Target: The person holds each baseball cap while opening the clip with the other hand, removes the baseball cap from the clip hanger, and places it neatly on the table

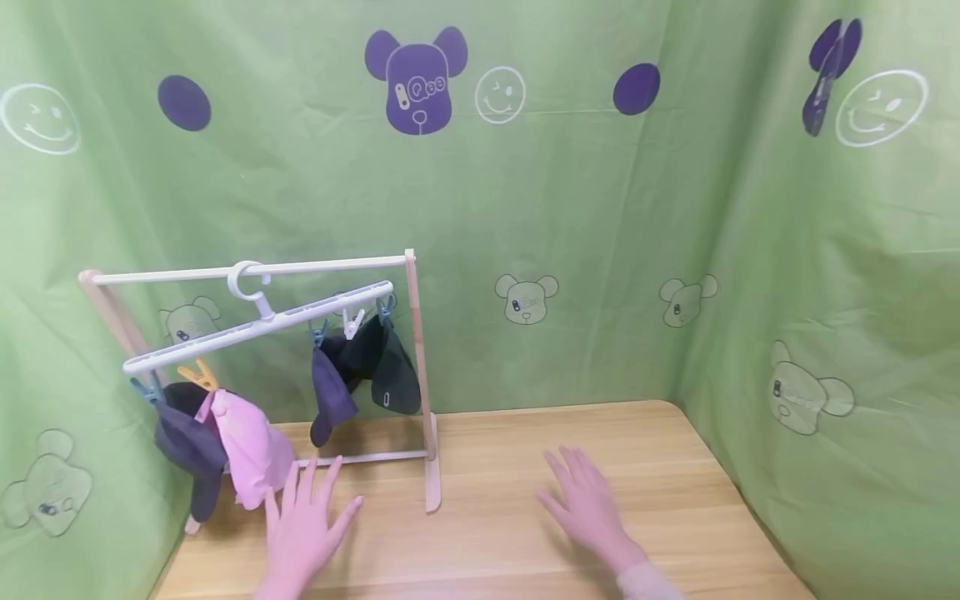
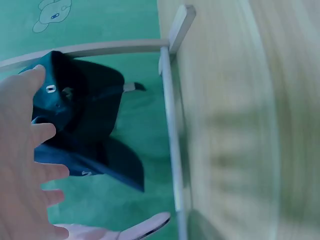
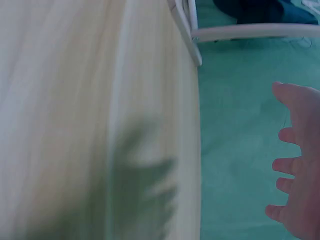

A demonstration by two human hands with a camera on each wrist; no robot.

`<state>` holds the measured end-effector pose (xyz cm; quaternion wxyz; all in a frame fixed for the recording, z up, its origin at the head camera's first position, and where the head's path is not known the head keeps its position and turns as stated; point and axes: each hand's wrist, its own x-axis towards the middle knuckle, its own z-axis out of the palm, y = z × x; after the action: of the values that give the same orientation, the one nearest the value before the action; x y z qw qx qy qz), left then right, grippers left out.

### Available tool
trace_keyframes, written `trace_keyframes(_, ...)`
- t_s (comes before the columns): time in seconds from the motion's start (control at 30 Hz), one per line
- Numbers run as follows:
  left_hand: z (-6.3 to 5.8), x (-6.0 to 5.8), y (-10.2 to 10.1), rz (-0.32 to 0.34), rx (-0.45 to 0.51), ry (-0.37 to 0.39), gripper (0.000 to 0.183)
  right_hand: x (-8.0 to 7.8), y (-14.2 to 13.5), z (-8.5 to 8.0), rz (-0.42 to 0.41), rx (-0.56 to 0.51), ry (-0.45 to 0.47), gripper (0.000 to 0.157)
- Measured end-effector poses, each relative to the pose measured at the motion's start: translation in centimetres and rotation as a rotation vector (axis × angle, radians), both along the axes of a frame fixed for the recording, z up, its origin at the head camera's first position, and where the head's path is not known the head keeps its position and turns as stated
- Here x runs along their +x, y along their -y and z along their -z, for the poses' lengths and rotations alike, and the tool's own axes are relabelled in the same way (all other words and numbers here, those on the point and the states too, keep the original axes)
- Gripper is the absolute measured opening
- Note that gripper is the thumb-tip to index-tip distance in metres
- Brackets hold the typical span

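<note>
Wood-grained table (image 1: 480, 542) beneath outspread left hand (image 1: 303, 525) and outstretched right hand (image 1: 591, 507), each grip unclenched

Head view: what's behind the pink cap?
A dark cap, partly showing on the left, and the rack's lower bar, emerging right. Whatever the pink cap covers can't be seen.

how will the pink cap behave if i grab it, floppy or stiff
The pink cap is probably light and fairly soft: it looks like fabric and hangs from one orange clip. A tug could swing the white hanger, which hangs from the rail by a single hook.
</note>
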<state>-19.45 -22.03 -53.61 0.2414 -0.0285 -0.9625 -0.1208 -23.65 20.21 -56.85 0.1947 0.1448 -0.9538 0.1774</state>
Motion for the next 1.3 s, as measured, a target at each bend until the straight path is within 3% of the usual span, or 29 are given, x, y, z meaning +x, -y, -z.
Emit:
trace_keyframes(0.3,-3.5,0.8,3.5,0.044,-0.017,-0.201,0.06,-1.4,4.1,-2.6,-0.103,-0.081,-0.029,0.065)
trace_keyframes(0.5,-6.0,1.0,5.4,0.08,-0.035,-0.344,0.057,-2.4,6.3,-4.7,-0.17,-0.084,-0.102,0.063)
trace_keyframes(0.77,-9.1,1.0,6.9,0.095,-0.093,-0.489,0.07,-2.7,8.7,-8.3,-0.213,-0.061,-0.118,0.064)
trace_keyframes(0.97,-11.4,0.9,8.4,0.097,-0.106,-0.525,0.076,-3.3,10.5,-11.0,-0.262,-0.012,-0.162,0.065)
trace_keyframes(1.3,-16.3,0.8,10.4,0.07,-0.146,-0.536,0.076,-4.4,13.7,-16.6,-0.382,0.045,-0.436,0.063)
